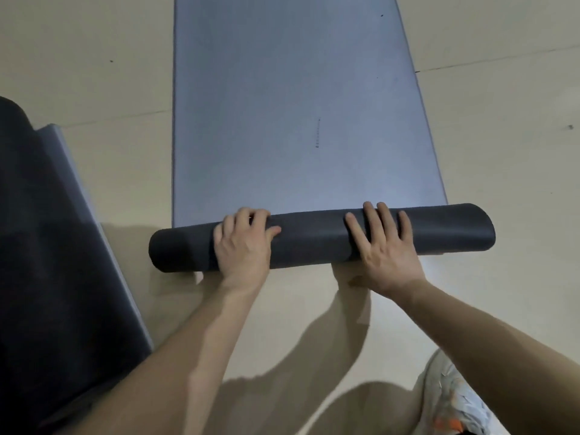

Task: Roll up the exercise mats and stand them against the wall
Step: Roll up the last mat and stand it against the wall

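Forearms reach forward. The left hand point(243, 243) curls its fingers over the mat roll point(314, 238); the right hand point(381, 246) presses it, fingers straight and spread. Beyond the fingertips lies the unrolled mat point(282, 120).

We find no readable txt, nos. or brand name anywhere. The only mark on the blue-grey mat point(282, 89) is a short dotted line point(318, 132) near its middle, w/ no letters in it. The shoe point(452, 400) at bottom right shows orange patches, too blurred for us to make out any logo.
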### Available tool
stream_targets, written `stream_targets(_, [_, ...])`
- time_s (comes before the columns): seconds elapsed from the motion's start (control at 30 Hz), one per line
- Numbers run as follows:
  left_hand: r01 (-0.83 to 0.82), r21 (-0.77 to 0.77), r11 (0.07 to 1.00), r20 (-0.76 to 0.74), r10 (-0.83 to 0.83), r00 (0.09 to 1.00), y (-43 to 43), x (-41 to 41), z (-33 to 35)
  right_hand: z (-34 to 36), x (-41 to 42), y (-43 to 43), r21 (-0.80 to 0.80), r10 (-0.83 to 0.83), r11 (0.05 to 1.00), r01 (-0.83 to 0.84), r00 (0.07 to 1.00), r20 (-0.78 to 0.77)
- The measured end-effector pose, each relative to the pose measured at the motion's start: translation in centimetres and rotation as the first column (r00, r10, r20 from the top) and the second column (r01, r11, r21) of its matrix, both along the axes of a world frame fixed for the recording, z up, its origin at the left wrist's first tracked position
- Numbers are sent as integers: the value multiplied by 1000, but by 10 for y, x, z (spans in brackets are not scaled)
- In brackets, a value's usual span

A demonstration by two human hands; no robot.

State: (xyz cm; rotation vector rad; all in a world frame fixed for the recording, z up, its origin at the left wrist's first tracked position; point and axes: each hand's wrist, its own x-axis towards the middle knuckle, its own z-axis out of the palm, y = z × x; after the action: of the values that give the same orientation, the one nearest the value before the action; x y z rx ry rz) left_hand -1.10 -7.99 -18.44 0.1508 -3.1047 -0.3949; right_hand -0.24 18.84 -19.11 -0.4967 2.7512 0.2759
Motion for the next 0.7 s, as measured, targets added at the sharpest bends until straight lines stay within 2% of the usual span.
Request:
stream_targets(0.03, [43, -4, 999, -37, -43, 998, 3, 10, -6, -3, -13, -2, -4, -2, 1000, 2, 1000, -20])
stream_targets(0.13, [269, -146, 952, 247, -229, 942, -10, 16, -24, -4, -50, -6, 11, 50, 999, -50, 998, -32])
stream_targets(0.17, [324, -168, 931, 283, -270, 921, -17, 5, -26, -7, -59, -6, 13, 62, 998, -61, 997, -51])
stream_targets(0.3, [378, -116, 919, 287, -333, 898, -28, -43, -22, -15, -82, -5, -29, 70, 997, -75, 986, -149])
stream_targets(0.37, [368, -39, 929, 354, -332, 874, -30, -56, -10, -1, -92, -7, -48, 67, 996, -71, 995, -72])
stream_targets(0.43, [344, 36, 938, 489, -316, 813, -34, -60, 5, 18, -98, -14, -53, 44, 998, -38, 991, 125])
stream_targets(0.57, [304, 190, 934, 745, -339, 574, -43, -41, 26, 42, -77, -26, -69, 6, 997, 31, 878, 479])
stream_targets(0.63, [316, 217, 924, 772, -360, 524, -47, -28, 28, 44, -50, -27, -75, -8, 996, 48, 884, 467])
stream_targets(0.7, [314, 235, 920, 768, -373, 520, -48, -29, 31, 39, -17, -28, -61, -6, 998, 23, 961, 276])
